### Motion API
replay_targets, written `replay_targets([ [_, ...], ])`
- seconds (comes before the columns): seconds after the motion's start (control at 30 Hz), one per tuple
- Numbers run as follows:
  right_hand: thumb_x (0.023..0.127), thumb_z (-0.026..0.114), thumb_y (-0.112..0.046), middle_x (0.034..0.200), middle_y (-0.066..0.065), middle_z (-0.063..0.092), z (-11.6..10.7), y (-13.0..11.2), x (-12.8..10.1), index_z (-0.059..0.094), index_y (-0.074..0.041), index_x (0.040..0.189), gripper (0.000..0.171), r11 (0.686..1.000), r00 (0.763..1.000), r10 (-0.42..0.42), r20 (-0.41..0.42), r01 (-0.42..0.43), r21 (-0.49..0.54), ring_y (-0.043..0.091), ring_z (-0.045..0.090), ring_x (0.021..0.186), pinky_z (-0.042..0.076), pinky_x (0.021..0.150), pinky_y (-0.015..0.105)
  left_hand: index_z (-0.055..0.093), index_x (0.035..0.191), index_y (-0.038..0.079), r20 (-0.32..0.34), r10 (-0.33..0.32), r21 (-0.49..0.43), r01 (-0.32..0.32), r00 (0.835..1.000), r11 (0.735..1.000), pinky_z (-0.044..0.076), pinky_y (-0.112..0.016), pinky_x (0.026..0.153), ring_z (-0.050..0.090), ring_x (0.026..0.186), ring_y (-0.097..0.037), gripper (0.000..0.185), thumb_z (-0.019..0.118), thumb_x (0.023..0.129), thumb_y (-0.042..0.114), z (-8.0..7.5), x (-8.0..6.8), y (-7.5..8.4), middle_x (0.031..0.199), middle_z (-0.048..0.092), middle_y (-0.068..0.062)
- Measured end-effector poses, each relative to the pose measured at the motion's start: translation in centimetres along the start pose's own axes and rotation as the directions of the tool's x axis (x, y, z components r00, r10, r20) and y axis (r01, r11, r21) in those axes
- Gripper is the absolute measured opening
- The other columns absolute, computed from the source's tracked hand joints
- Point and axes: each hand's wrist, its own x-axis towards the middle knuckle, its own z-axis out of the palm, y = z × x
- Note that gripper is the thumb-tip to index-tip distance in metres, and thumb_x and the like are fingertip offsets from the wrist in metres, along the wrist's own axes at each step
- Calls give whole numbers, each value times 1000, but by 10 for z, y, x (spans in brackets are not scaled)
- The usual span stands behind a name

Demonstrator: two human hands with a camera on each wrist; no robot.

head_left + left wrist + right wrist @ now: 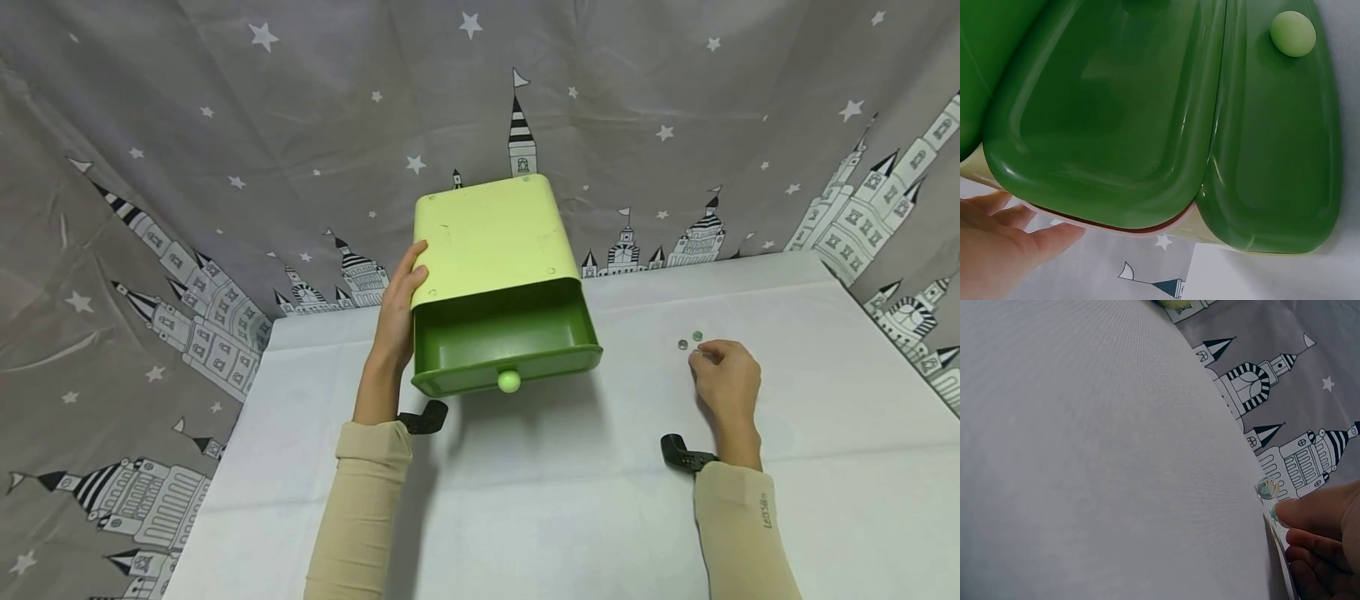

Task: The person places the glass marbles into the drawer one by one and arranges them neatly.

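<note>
A small chest (pixel 491 237) with a pale yellow-green shell stands near the back of the table, its dark green drawer (pixel 506 332) pulled out at the front. A round light-green knob (pixel 509 382) sits on the drawer front. My left hand (pixel 393 312) rests against the chest's left side, fingertips at its upper edge. Beside my right hand (pixel 727 379) lie two small round glass pieces, a clear-green one (pixel 682 344) and a greener one (pixel 698 336). Its thumb and index finger come together there; whether they pinch another piece is unclear. In the right wrist view, a glass piece (pixel 1275 512) is partly behind a fingertip.
The table (pixel 525 517) is covered with white cloth. Behind and to the left hangs a grey curtain (pixel 315 108) printed with stars and castles. Each wrist wears a black camera mount, such as the right mount (pixel 678 454). In the left wrist view, another green panel (pixel 1279 137) bears a pale knob.
</note>
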Motion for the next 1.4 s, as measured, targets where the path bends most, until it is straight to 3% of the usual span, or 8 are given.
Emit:
replay_targets([
  [1.07, 91, 59, -7, 119, 31, 59, -1, 0, -2, 67, 11, 111, 28, 1000, 999, 10, 49, -10, 5, 45, 55, 110, 41, 93, 56, 37, 154, 17, 5, -1, 5, 1, 1000, 1000, 8, -46, 116, 15, 146, -11, 53, 43, 103, 31, -1, -1, -1, 159, 26, 7],
  [1.4, 93, 61, -9, 119, 30, 62, -6, -16, -4, 67, 11, 113, 29, 999, 998, -23, 50, 21, 32, 44, 57, 110, 44, 91, 54, 38, 154, 19, 7, -2, 2, 1, 1000, 1000, 8, -46, 116, 15, 145, -9, 52, 43, 103, 33, -1, -1, 1, 159, 27, 8],
])
